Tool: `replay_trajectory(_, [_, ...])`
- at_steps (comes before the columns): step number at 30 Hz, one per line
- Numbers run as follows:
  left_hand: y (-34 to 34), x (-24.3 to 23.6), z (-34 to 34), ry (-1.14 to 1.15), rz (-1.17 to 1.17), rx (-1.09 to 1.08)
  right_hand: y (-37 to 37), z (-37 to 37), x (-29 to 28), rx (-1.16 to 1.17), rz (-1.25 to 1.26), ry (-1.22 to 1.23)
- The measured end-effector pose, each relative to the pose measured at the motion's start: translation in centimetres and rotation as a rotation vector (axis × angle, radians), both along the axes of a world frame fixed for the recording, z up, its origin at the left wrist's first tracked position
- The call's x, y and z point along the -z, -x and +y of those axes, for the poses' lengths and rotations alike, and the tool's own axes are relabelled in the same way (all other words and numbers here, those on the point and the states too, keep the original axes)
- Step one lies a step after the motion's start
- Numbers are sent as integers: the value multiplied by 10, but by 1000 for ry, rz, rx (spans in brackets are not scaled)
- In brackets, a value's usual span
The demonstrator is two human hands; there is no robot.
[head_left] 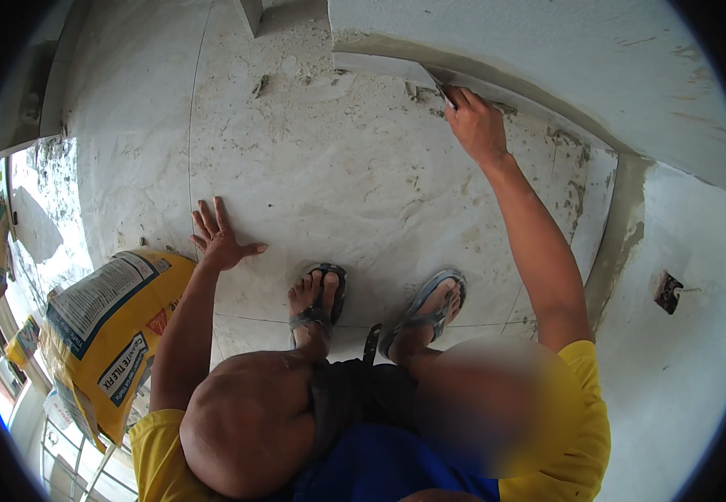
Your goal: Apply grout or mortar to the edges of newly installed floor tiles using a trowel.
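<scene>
Scraper [441,88] is held in right hand [474,125], one o'clock; low angle is advised. Left hand [222,248] is spread wide, nine o'clock.

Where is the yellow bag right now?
In the head view, the yellow bag is at the left, beside the left forearm and below-left of the left hand.

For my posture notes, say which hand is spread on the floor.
The left hand, near the large yellow bag: it lies spread on the tiled floor, whereas the right hand is closed on a thin blade by the wall.
</scene>
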State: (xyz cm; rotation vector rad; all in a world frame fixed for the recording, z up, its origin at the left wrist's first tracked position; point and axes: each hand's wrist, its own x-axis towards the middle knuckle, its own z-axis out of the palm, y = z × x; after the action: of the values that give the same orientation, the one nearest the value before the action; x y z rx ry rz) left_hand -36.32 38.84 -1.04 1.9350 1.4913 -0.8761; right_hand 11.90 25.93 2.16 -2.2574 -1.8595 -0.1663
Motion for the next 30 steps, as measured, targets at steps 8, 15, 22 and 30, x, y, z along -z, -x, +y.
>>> replay_trajectory(8, [2,3,-3,5,-13,15,5,-1,0,25,13,4])
replay_trajectory(15, [6,4,-5,-11,-27,12,-16,-33,4,118,16,-23])
replay_trajectory(22, [2,4,-4,-8,-27,32,-23,-58,10,194,28,-74])
replay_trajectory(30, [2,3,-5,3,-13,10,-12,-25,8,77,17,-6])
